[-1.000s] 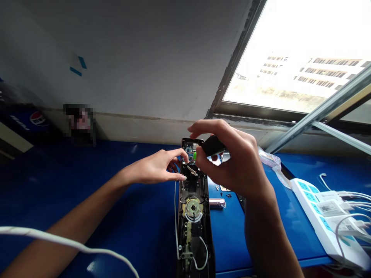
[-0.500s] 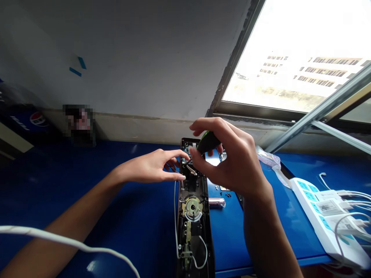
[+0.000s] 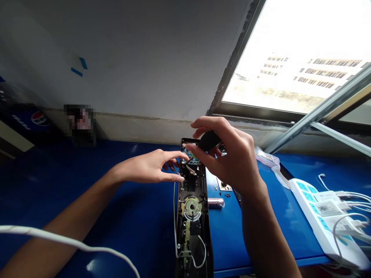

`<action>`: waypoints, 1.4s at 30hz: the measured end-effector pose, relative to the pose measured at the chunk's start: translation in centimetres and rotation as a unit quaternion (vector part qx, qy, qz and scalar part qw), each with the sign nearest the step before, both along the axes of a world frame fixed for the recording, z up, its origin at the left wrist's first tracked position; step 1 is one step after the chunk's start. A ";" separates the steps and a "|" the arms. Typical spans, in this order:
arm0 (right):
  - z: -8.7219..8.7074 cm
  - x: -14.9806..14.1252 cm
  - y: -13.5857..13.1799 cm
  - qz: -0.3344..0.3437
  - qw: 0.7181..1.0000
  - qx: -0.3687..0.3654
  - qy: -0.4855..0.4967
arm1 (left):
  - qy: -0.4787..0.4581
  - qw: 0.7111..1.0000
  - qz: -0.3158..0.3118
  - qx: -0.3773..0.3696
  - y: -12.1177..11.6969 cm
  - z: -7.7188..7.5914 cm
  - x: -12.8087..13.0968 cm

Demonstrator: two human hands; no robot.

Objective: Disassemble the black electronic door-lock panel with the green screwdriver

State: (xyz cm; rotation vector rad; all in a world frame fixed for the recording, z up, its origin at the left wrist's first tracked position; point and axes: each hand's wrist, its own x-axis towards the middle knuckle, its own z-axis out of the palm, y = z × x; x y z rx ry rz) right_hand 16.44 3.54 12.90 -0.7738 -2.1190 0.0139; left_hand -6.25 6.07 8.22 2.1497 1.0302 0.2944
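At a blue table (image 3: 228, 231), an opened dark casing (image 3: 200, 190) runs lengthwise from the center of the frame to its bottom edge, its insides bare. The right hand (image 3: 239, 160), just right of center, grips the black handle of a screwdriver (image 3: 209, 141), its shaft slanting down to the casing's upper part. The left hand (image 3: 150, 166) is open beside it, thumb and forefinger apart at the casing's left side; whether either presses on it, an onlooker cannot tell. Work looks partway along: the insides are exposed, and small dark screws (image 3: 228, 195) lie right of the casing, near a pale board (image 3: 228, 188) and a pinkish cylinder (image 3: 216, 202). The circuit board (image 3: 197, 162), a round metal part (image 3: 188, 204) and a looped white wire (image 3: 205, 247) sit inside the casing. Whether any screws there remain fastened is too small to tell.
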 end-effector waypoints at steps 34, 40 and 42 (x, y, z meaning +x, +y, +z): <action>0.9 0.4 -0.3 0.012 1.000 0.005 0.019 | -0.011 0.992 0.046 0.115 -0.3 0.6 -0.1; 1.6 1.4 -0.6 0.022 0.995 0.024 0.091 | -0.020 0.984 0.035 0.176 -0.8 -0.1 1.5; 1.9 2.0 -0.6 0.030 0.993 0.047 0.100 | -0.029 0.982 0.027 0.186 -1.1 -0.3 2.1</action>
